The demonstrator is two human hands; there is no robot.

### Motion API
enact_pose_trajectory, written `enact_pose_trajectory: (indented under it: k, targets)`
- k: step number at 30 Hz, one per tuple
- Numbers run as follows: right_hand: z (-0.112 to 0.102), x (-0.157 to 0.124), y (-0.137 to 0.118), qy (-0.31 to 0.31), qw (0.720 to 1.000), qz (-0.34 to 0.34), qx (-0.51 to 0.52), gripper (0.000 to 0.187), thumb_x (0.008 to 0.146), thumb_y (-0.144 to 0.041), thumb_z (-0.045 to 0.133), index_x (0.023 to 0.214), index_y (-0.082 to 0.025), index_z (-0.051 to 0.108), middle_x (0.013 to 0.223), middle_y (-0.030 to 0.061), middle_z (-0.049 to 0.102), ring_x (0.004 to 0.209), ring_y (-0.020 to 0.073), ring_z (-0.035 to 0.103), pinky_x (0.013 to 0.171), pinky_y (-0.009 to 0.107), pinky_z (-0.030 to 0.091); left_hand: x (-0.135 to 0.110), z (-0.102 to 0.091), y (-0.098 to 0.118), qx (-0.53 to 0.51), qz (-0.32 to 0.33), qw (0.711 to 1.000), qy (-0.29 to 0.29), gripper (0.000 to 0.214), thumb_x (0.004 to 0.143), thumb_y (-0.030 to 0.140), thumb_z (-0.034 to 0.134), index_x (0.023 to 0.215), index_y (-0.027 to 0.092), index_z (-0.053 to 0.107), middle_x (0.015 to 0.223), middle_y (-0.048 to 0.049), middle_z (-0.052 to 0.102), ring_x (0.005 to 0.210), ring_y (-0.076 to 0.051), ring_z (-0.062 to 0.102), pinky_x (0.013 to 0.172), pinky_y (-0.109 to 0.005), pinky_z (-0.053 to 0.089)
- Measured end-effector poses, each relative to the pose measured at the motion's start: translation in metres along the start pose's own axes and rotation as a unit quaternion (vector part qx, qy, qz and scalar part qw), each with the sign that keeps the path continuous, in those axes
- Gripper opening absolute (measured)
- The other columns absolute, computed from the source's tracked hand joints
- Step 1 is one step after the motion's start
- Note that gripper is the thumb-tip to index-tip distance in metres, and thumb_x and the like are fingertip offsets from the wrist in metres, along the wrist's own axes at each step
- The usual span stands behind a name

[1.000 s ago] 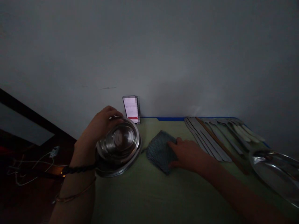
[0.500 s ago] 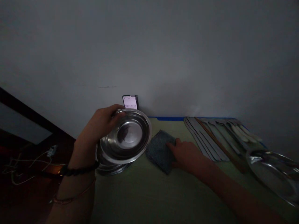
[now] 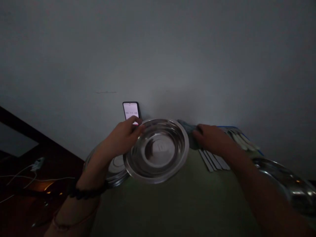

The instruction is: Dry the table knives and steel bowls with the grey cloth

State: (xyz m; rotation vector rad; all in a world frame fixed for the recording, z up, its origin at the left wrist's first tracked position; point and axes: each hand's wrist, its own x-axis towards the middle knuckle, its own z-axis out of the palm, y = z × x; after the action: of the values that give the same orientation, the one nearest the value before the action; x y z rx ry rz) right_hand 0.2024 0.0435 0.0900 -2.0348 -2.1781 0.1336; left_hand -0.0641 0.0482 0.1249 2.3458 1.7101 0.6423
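Note:
My left hand [image 3: 123, 136] is closed on the left rim of a shiny steel basin [image 3: 159, 149], thumb inside and fingers behind. The basin is held above the table, its hollow tilted toward me. To its right, my right hand [image 3: 213, 140] pinches a grey-green cloth [image 3: 191, 133], which hangs close by the basin's right rim; whether the two touch I cannot tell. Behind my left wrist lies a stack of steel basins [image 3: 117, 168], partly hidden by my arm and the held basin.
A phone [image 3: 131, 110] showing a timer leans on the wall. Grey flat strips [image 3: 214, 161] and several white-handled utensils [image 3: 243, 140] lie at the right of the pale table [image 3: 172, 207]. A large steel vessel [image 3: 281, 174] stands near my right arm. White cables [image 3: 32, 176] run at the left.
The held basin has moved right, away from the stack. My right hand has lifted the cloth off the table and brought it up beside the basin. The view has shifted slightly.

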Motion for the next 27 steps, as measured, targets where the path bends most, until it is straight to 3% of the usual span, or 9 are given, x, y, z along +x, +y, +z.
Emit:
enact_pose_trajectory:
  k: [3, 5, 8, 12, 14, 17, 20, 24, 27]
  targets:
    - [-0.016, 0.001, 0.014, 0.067, 0.994, 0.023, 0.08, 0.036, 0.087, -0.04, 0.032, 0.079, -0.017, 0.059, 0.077, 0.0089, 0.063, 0.068, 0.0187, 0.057, 0.058, 0.028, 0.039, -0.001, 0.024, 0.018, -0.031, 0.017, 0.998, -0.043, 0.022, 0.087, 0.037, 0.043, 0.097, 0.019, 0.052, 0.068, -0.003, 0.065, 0.061, -0.02, 0.061, 0.053, -0.028, 0.042]
    - [-0.019, -0.001, 0.017, 0.12, 0.986, 0.016, 0.113, 0.033, 0.085, -0.042, 0.037, 0.081, -0.017, 0.059, 0.083, 0.0087, 0.061, 0.074, 0.0192, 0.057, 0.066, 0.029, 0.042, -0.003, 0.046, 0.029, -0.1, 0.014, 0.994, -0.034, 0.023, 0.089, 0.034, 0.041, 0.106, 0.019, 0.046, 0.066, -0.0021, 0.064, 0.059, -0.02, 0.062, 0.052, -0.029, 0.042]
    - [-0.017, -0.004, 0.018, 0.168, 0.977, 0.004, 0.135, 0.033, 0.083, -0.044, 0.044, 0.088, -0.015, 0.059, 0.096, 0.0113, 0.057, 0.082, 0.0205, 0.057, 0.077, 0.032, 0.043, -0.008, 0.075, 0.041, -0.172, 0.014, 0.985, -0.032, 0.025, 0.092, 0.03, 0.035, 0.113, 0.018, 0.04, 0.084, -0.0072, 0.068, 0.067, -0.02, 0.065, 0.056, -0.03, 0.047]
    - [-0.011, 0.0, 0.021, 0.191, 0.971, -0.03, 0.142, 0.031, 0.083, -0.043, 0.048, 0.088, -0.015, 0.059, 0.097, 0.0116, 0.056, 0.083, 0.0215, 0.057, 0.078, 0.035, 0.045, -0.017, 0.095, 0.049, -0.228, 0.018, 0.972, -0.048, 0.031, 0.091, 0.026, 0.037, 0.122, 0.021, 0.037, 0.096, -0.0081, 0.068, 0.067, -0.018, 0.065, 0.056, -0.028, 0.047]
    - [-0.008, 0.003, 0.021, 0.211, 0.963, -0.058, 0.155, 0.028, 0.082, -0.041, 0.05, 0.086, -0.015, 0.059, 0.094, 0.0102, 0.057, 0.081, 0.0209, 0.057, 0.076, 0.036, 0.046, -0.022, 0.102, 0.049, -0.317, -0.015, 0.947, -0.054, 0.034, 0.089, 0.028, 0.043, 0.122, 0.022, 0.038, 0.099, -0.007, 0.066, 0.06, -0.016, 0.063, 0.053, -0.028, 0.047]
    - [-0.006, 0.005, 0.018, 0.237, 0.949, -0.093, 0.184, 0.023, 0.081, -0.038, 0.054, 0.085, -0.016, 0.059, 0.093, 0.0082, 0.056, 0.077, 0.0186, 0.057, 0.073, 0.034, 0.048, -0.034, 0.116, 0.044, -0.47, -0.111, 0.875, -0.03, 0.032, 0.079, 0.028, 0.055, 0.109, 0.021, 0.047, 0.098, -0.0045, 0.064, 0.058, -0.014, 0.061, 0.056, -0.028, 0.049]
    - [-0.006, 0.007, 0.01, 0.252, 0.941, -0.118, 0.195, 0.021, 0.082, -0.036, 0.055, 0.086, -0.016, 0.058, 0.094, 0.0082, 0.056, 0.081, 0.0188, 0.057, 0.075, 0.034, 0.048, -0.046, 0.131, 0.037, -0.494, -0.157, 0.855, 0.019, 0.019, 0.074, 0.026, 0.057, 0.089, 0.019, 0.048, 0.088, -0.0018, 0.061, 0.077, -0.017, 0.062, 0.066, -0.027, 0.05]
    - [-0.004, 0.009, 0.002, 0.256, 0.938, -0.137, 0.19, 0.02, 0.082, -0.033, 0.056, 0.091, -0.015, 0.058, 0.099, 0.0093, 0.056, 0.09, 0.0207, 0.057, 0.085, 0.037, 0.046, -0.053, 0.137, 0.03, -0.514, -0.194, 0.835, 0.025, 0.019, 0.075, 0.03, 0.058, 0.086, 0.02, 0.047, 0.083, 0.001, 0.058, 0.07, -0.016, 0.061, 0.056, -0.025, 0.051]
    - [0.004, 0.01, 0.003, 0.163, 0.961, -0.154, 0.162, 0.026, 0.081, -0.034, 0.058, 0.098, -0.015, 0.06, 0.103, 0.0102, 0.058, 0.094, 0.0222, 0.058, 0.087, 0.038, 0.046, -0.052, 0.134, 0.03, -0.533, -0.211, 0.819, 0.005, 0.025, 0.075, 0.036, 0.059, 0.088, 0.02, 0.045, 0.081, 0.0015, 0.058, 0.055, -0.014, 0.059, 0.042, -0.025, 0.048]
